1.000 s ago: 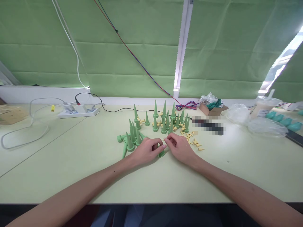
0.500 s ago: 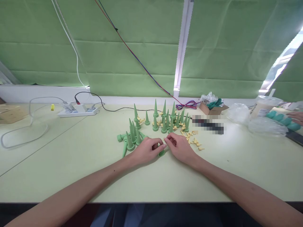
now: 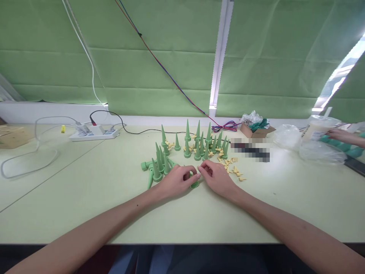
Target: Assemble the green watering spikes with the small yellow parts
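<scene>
Both bare hands low over the pale table (image 3: 199,220), centre, fingertips nearly meeting. Left hand (image 3: 178,181): fingers curled inward, thumb reaching across, a narrow gap between; it has hold of a hollow green cone (image 3: 194,185), whose round open base shows just below the thumb, facing the near edge. Rest of that cone mostly behind the fingers. Right hand (image 3: 218,177): thumb and forefinger drawn close in a pinch beside the left thumb tip, other fingers folded. Cannot tell whether a small piece sits between those tips, nor whether they touch the cone.

Beyond the hands, a cluster of upright green cones (image 3: 187,131), points up, with small yellow pieces among them. More loose yellow pieces (image 3: 236,171) scattered on the tabletop just past the right hand. By the left hand, a second, tighter group of standing cones; a toppled cone (image 3: 150,179) lies at its near left side.

Far left: white power strip (image 3: 94,136), plugs in, black cable running right. Back right: small cardboard box (image 3: 258,133) with dark green material and clear wrap. Farther right: drink cup (image 3: 316,131) with straw, clear plastic bag (image 3: 322,153), teal objects (image 3: 353,150); another person's hand (image 3: 339,135) reaches in beside the cup. Green blinds (image 3: 156,76) behind.
</scene>
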The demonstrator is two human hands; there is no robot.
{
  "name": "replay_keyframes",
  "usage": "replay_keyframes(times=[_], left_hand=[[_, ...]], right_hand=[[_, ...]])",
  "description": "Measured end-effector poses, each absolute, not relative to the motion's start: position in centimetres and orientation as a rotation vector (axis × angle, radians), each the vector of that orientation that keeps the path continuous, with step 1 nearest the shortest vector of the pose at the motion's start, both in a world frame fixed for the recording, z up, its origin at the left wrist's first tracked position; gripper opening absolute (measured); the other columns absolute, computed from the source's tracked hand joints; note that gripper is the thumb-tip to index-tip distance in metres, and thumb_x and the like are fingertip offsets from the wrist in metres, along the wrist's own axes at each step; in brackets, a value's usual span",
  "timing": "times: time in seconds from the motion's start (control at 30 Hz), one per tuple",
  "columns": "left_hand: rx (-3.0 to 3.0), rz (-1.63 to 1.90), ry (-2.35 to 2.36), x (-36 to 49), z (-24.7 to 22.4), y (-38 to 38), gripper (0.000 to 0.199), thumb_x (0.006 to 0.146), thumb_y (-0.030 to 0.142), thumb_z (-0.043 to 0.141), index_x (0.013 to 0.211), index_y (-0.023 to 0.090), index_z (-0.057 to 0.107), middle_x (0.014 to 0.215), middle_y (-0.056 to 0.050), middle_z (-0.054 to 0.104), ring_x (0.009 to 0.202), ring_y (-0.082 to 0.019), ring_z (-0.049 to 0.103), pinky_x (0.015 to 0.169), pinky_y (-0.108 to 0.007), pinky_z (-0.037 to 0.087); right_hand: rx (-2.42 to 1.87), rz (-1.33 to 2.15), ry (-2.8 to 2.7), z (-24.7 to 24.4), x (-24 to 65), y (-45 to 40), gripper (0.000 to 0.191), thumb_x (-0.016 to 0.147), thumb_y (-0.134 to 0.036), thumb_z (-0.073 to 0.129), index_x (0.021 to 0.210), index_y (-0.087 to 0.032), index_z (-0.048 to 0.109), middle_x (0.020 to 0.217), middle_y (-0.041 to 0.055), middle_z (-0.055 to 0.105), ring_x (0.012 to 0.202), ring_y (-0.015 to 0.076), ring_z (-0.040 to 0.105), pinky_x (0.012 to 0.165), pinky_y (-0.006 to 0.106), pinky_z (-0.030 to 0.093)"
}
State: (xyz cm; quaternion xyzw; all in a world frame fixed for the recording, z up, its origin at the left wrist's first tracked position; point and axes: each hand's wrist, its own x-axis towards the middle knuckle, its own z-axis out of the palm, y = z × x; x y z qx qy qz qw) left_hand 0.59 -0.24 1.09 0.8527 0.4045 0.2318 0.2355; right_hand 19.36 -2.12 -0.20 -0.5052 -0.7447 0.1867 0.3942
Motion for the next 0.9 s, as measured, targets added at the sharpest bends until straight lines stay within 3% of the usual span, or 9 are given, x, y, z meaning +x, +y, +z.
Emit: replay_keyframes(times=[0.9], left_hand=[[2.371, 0.55, 1.151, 0.62, 1.09, -0.03, 0.046, 0.092, 0.055, 0.044, 0.079, 0.018, 0.067, 0.053, 0.002, 0.05, 0.049, -0.012, 0.04, 0.051, -0.026, 0.026]], right_hand=[[-1.302, 0.489, -1.887, -0.1, 19.37, -2.21, 0.02, 0.094, -0.03, 0.05, 0.077, -0.021, 0.056, 0.066, -0.0002, 0.062, 0.06, 0.0152, 0.054, 0.057, 0.026, 0.037]])
